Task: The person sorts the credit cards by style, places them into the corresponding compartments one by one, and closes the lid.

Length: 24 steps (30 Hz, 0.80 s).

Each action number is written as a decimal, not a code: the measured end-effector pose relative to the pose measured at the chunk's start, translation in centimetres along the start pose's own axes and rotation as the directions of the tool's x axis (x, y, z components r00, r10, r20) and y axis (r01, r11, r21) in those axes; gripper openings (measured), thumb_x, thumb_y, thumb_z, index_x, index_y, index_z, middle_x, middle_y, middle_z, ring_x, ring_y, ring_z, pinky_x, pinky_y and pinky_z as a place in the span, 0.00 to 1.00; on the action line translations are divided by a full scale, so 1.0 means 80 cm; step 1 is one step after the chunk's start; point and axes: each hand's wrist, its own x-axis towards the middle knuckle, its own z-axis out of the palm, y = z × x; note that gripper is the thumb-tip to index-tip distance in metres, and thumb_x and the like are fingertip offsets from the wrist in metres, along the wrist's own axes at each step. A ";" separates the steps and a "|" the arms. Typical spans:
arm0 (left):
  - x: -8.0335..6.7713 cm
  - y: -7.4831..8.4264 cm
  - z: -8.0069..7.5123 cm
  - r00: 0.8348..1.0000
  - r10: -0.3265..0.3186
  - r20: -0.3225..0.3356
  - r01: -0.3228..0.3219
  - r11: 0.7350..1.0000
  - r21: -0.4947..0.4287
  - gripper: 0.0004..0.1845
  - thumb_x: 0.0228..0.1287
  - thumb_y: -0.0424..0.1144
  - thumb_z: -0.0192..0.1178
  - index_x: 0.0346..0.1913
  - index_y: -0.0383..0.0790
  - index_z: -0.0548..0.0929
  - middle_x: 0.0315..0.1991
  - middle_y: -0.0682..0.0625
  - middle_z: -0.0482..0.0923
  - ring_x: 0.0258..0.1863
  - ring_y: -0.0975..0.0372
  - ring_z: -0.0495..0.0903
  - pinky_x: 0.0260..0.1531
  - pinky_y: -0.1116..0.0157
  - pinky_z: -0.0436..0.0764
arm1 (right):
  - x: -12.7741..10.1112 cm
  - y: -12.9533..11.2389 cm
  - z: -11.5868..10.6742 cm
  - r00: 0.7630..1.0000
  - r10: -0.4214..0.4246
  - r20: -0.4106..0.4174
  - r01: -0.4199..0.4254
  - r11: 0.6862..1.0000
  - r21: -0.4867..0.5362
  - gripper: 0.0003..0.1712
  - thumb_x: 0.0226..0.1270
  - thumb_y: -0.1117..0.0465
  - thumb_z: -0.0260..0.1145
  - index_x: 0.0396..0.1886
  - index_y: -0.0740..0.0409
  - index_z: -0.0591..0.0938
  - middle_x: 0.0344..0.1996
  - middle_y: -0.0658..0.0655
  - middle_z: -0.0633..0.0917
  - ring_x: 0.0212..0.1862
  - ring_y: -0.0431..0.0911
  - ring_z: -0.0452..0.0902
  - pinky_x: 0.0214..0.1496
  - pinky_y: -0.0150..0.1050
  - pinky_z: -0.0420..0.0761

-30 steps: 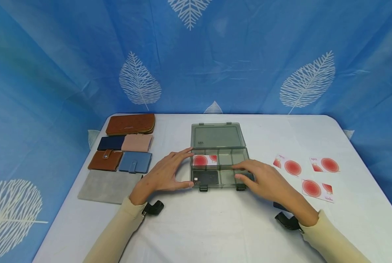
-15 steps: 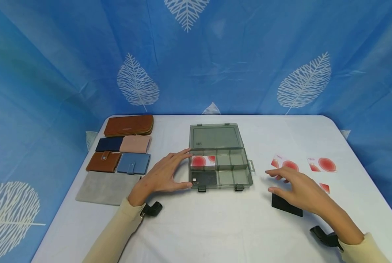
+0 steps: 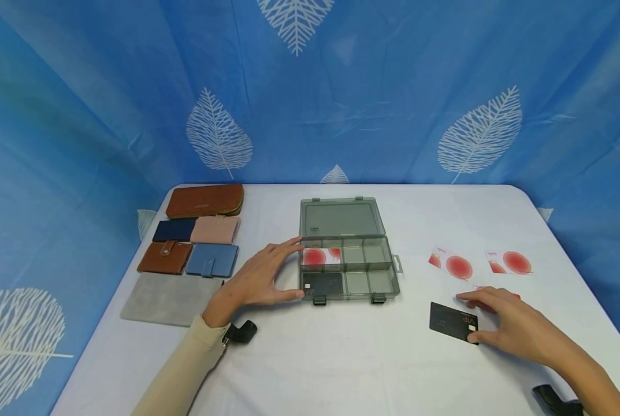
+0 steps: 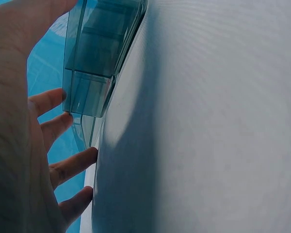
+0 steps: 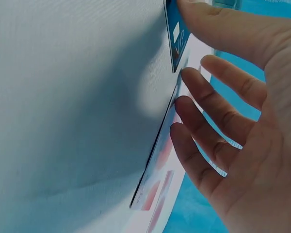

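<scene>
Black VIP card (image 3: 452, 322) lies flat on the white desk (image 3: 341, 358), right of the grey translucent plastic compartment box (image 3: 347, 266), under the right hand's (image 3: 515, 323) fingertips.
Right hand's fingers are straight and spread: the thumb touches the card's near corner, the other fingers rest on a white card with a red disc (image 5: 157, 160) just behind it. Left hand (image 3: 255, 277), fingers relaxed and grasping nothing, touches the box's left wall; the lid lies folded back, and another black card (image 3: 324, 283) sits in the near-left compartment.
</scene>
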 end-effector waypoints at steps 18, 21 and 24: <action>0.000 0.001 -0.001 1.000 0.002 -0.004 -0.002 1.000 -0.005 0.55 0.60 0.69 0.70 0.85 0.49 0.63 0.88 0.52 0.53 0.76 0.46 0.70 0.68 0.38 0.74 | 0.001 0.008 0.001 0.994 -0.102 -0.039 0.102 0.995 0.009 0.34 0.43 0.48 0.92 0.53 0.47 0.90 0.49 0.45 0.86 0.50 0.45 0.77 0.50 0.41 0.86; 0.000 0.001 -0.001 1.000 -0.005 0.003 0.005 1.000 -0.007 0.56 0.59 0.70 0.70 0.85 0.49 0.63 0.88 0.53 0.53 0.76 0.47 0.69 0.69 0.38 0.73 | 0.003 0.005 0.000 0.992 -0.109 -0.068 0.108 0.994 -0.012 0.32 0.45 0.51 0.92 0.52 0.45 0.89 0.47 0.45 0.85 0.48 0.44 0.76 0.48 0.41 0.85; 0.000 0.000 -0.001 1.000 -0.002 0.002 0.002 1.000 -0.008 0.55 0.60 0.69 0.70 0.86 0.50 0.63 0.88 0.52 0.53 0.76 0.47 0.69 0.68 0.38 0.73 | 0.008 -0.002 0.000 0.990 -0.100 -0.104 0.098 0.995 -0.021 0.28 0.51 0.55 0.89 0.53 0.42 0.88 0.44 0.44 0.86 0.46 0.43 0.76 0.45 0.42 0.84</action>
